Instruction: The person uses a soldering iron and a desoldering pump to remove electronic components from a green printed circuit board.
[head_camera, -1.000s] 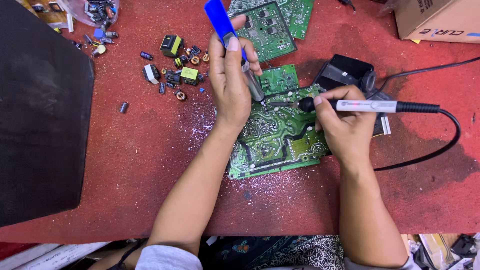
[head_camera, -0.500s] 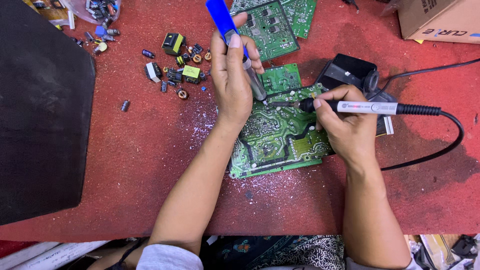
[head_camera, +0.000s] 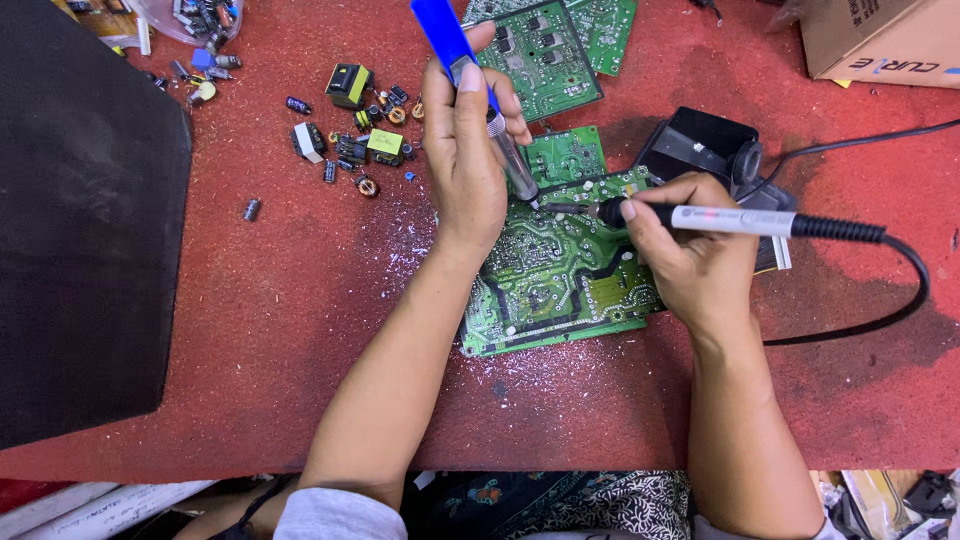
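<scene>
Soldering iron (head_camera: 740, 220) shifted, tip on circuit board (head_camera: 560, 270)

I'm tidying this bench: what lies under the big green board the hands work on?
The big board lies on the red table, overlapping a smaller green board at its top edge. Anything else beneath is covered.

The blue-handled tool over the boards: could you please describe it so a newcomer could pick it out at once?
Start at the red table and find the large green circuit board at its centre. The left hand above it grips a desoldering pump, tip down on the board. Its bright blue upper body and clear barrel set it apart from the white soldering iron in the right hand.
</scene>
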